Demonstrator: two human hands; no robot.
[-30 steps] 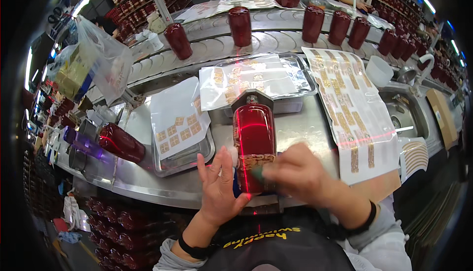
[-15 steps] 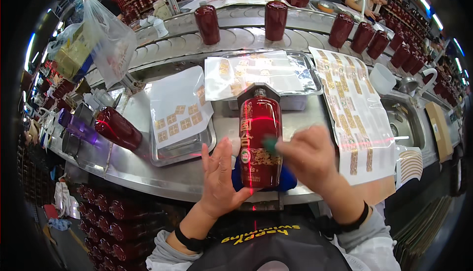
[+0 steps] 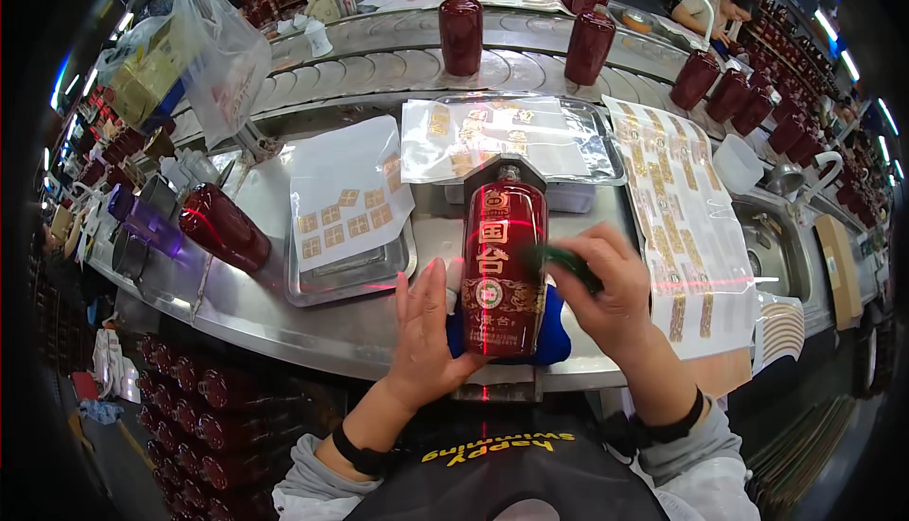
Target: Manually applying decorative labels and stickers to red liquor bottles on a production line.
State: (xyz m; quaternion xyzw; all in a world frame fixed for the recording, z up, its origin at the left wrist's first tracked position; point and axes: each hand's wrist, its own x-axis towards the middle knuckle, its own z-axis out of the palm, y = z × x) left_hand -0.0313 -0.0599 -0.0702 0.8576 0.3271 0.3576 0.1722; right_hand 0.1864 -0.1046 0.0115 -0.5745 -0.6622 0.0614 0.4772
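Note:
A dark red bottle (image 3: 505, 256) with gold decoration lies tilted back in front of me, its neck pointing away, in a dark holder (image 3: 481, 176) with blue cloth (image 3: 553, 332) beneath. My left hand (image 3: 423, 332) is beside its lower left side, fingers stretched up and apart, the thumb against the bottle's base. In my right hand (image 3: 606, 289) is a dark green, flat handheld tool (image 3: 572, 266), pinched between thumb and fingers at the bottle's right side. Motion blurs the tool's tip. Red light lines cross the bottle.
Gold sticker sheets lie on a metal tray (image 3: 606, 152), on a left tray (image 3: 402, 261) and on the right (image 3: 672, 228). Another red bottle (image 3: 224, 228) leans at left. Bottles (image 3: 461, 36) ride a conveyor (image 3: 398, 71) behind. A sink (image 3: 781, 251) is at right; co-workers sit beyond.
My right hand has shifted slightly, and the green tool has drawn from the bottle's front toward its right edge. The bottle has turned a little, showing more of its gold front. Conveyor bottles moved right.

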